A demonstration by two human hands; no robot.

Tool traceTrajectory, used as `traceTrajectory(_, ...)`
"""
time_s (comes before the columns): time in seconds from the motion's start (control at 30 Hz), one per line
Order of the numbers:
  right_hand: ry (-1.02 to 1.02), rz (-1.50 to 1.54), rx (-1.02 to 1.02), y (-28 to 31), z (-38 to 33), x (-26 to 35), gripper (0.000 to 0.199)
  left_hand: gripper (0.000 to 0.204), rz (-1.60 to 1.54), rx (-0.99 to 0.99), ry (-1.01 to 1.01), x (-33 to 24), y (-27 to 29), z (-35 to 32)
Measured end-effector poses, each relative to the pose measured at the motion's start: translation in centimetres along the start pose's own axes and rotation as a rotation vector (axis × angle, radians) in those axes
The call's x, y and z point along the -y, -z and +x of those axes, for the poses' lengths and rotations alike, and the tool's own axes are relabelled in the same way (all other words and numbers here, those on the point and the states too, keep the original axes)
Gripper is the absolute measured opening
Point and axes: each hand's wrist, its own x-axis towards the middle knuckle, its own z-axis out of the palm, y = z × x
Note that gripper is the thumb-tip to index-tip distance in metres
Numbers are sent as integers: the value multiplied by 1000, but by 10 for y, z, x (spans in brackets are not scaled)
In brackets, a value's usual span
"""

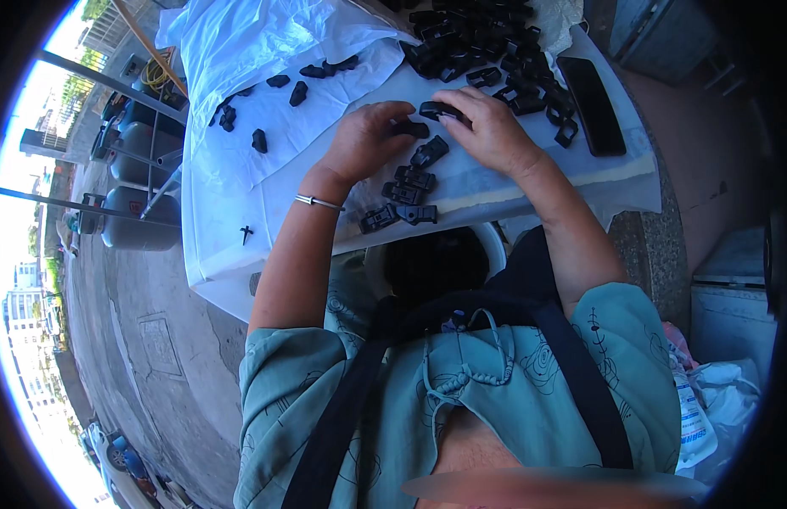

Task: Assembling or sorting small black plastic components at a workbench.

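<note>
My left hand [368, 140] is closed on a small black plastic part [411, 129] over the covered table. Close by on the right, my right hand [492, 129] pinches another black plastic piece [442, 111] between thumb and fingers. The two pieces are near each other but look apart. Just below the hands lie several black buckle-like parts [414, 177] in a loose cluster near the table's front edge. Beyond my right hand is a large heap of similar black parts [461, 42]. The fingers partly cover both held pieces, so their exact kind cannot be made out.
White plastic sheeting [266, 51] covers the table's far left, with scattered black pieces [299, 93] on it. A black phone [591, 106] lies at the right edge. A pale bucket [495, 246] with dark contents stands below the front edge. Grey tanks [139, 218] stand off left.
</note>
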Motion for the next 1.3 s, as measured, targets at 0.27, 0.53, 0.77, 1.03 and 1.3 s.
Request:
traceTrajectory(0.27, 247, -6, -14, -29, 9, 9, 28, 63, -207, -80, 151, -1, -7, -1)
traceTrajectory(0.53, 146, -237, 144, -23, -7, 17, 37, 55, -94, -79, 170, 7, 37, -4)
traceTrajectory(0.77, 205, -214, 60, -15, -10, 17, 37, 58, 669, -240, 564, 86, 63, 49)
traceTrajectory(1.03, -201, -638, -214, 6, -1, -42, 36, 50, 430, -346, 280, 41, -5, 52)
traceTrajectory(1.3, 114, -353, -210, 1, -2, -20, 31, 50, 671, -320, -16, -2, -10, 1)
